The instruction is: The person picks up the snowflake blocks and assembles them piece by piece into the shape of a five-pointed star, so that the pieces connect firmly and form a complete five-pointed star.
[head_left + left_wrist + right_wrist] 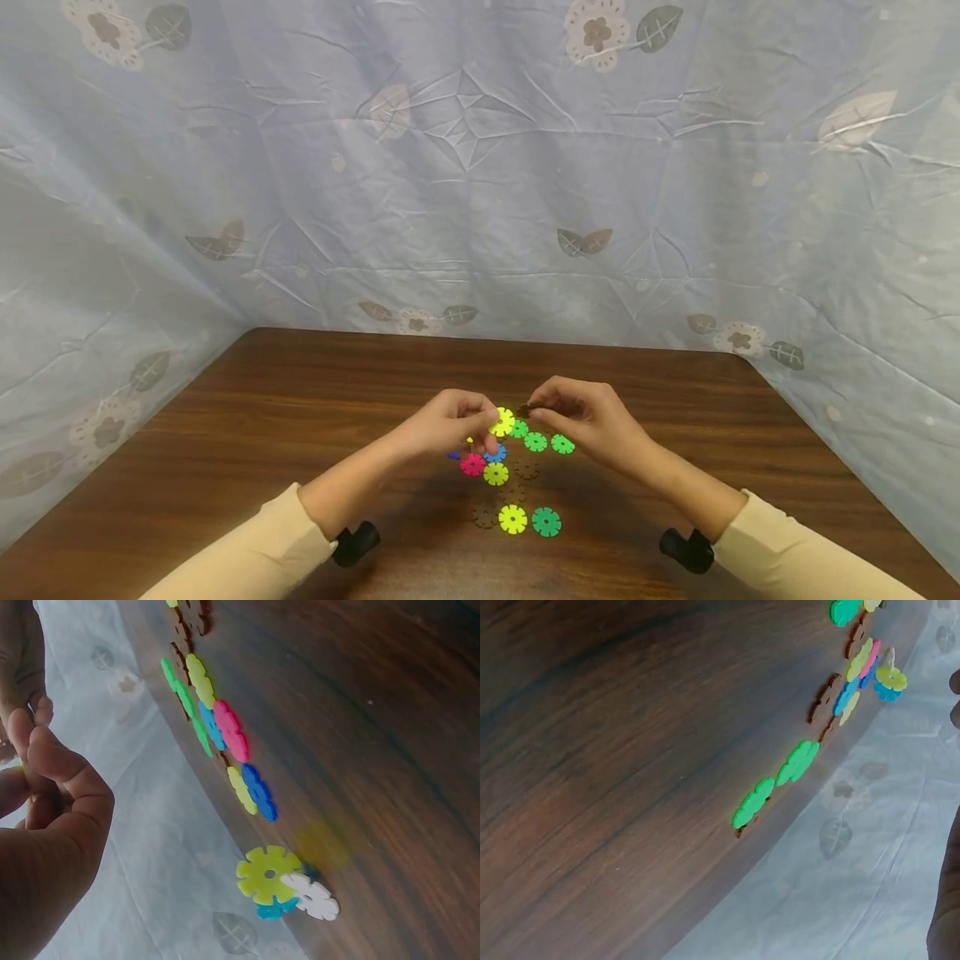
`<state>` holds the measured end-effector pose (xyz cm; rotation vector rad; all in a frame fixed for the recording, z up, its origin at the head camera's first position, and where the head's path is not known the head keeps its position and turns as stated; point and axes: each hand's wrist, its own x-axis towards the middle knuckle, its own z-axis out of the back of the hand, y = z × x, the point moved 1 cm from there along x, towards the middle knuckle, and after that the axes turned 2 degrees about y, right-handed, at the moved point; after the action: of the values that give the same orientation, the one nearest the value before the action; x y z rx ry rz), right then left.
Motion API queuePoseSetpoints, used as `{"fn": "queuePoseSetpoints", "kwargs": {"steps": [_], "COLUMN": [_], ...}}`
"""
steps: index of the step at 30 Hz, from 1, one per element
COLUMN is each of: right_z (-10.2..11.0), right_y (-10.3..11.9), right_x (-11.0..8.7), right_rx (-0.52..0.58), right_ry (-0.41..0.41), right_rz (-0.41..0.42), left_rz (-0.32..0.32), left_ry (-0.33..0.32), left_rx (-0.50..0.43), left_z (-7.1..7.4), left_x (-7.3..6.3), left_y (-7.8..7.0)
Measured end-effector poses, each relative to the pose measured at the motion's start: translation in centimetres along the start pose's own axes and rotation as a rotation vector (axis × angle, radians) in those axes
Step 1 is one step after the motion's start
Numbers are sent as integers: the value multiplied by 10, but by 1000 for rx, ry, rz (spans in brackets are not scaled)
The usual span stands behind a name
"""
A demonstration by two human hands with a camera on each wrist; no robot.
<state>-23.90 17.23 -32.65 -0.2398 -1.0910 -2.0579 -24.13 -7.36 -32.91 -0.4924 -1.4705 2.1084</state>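
In the head view my left hand pinches a yellow notched disc between thumb and fingers. Just right of it, my right hand pinches a brown notched disc, partly covered by the fingers. Both discs are held close together above the table. Beneath the hands lie green discs, a pink disc, a blue disc and a yellow-green disc. The left wrist view shows the left hand with curled fingers hiding most of its disc.
Nearer the body on the brown wooden table lie another yellow disc, a dark green disc and brown discs. A joined cluster of yellow-green, white and blue discs stands on the table. A patterned curtain hangs around the back and sides.
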Motion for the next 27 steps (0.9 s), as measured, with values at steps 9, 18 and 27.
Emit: {"fn": "queuePoseSetpoints", "kwargs": {"steps": [9, 18, 27], "right_z": [-2, -3, -4], "right_y": [4, 4, 7], "right_x": [1, 1, 1], "right_rx": [85, 45, 17], "right_ry": [21, 9, 30], "right_rz": [-3, 17, 19], "left_rz": [41, 34, 27], "left_ry": [-9, -5, -10], "left_rx": [-86, -105, -117], "left_z": [-4, -5, -8], "left_x": [-2, -3, -2], "left_y": [-2, -5, -6]}}
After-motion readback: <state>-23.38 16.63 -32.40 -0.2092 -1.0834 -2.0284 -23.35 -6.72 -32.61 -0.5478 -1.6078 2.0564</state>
